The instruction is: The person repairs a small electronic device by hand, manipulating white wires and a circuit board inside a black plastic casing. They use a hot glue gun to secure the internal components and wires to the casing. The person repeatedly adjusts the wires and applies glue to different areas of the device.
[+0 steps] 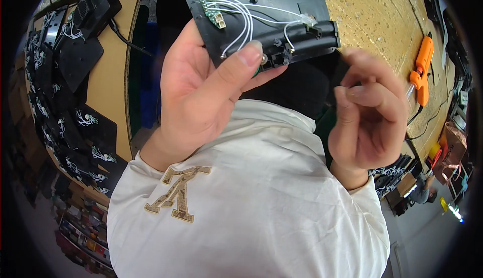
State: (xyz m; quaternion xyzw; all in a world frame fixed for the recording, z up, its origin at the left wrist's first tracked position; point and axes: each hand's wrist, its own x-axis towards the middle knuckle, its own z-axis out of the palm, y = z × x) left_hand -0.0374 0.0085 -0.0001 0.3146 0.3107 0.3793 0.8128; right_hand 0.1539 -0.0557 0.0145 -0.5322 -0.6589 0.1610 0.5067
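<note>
A black plastic panel [274, 18] is tilted up in front of my chest. My left hand [196, 96] grips its lower edge, thumb on top and fingers underneath. Fixed to the panel is a small green circuit board [214, 13], from which white wires [246, 7] run to a blob of clear glue and to points along the lower edge. A black tubular part [314, 36] lies along that edge. Just off the panel's lower right corner, my right hand [372, 107] is closed with thumb and fingertips together, slightly blurred; what is pinched there, if anything, cannot be made out.
An orange glue gun [422, 71] with a black cable lies on the worn yellowish table [382, 11] at right. Many black panels with white wires [90, 119] are stacked at left, below a black box-shaped device [93, 13]. More wired parts [397, 175] sit at lower right.
</note>
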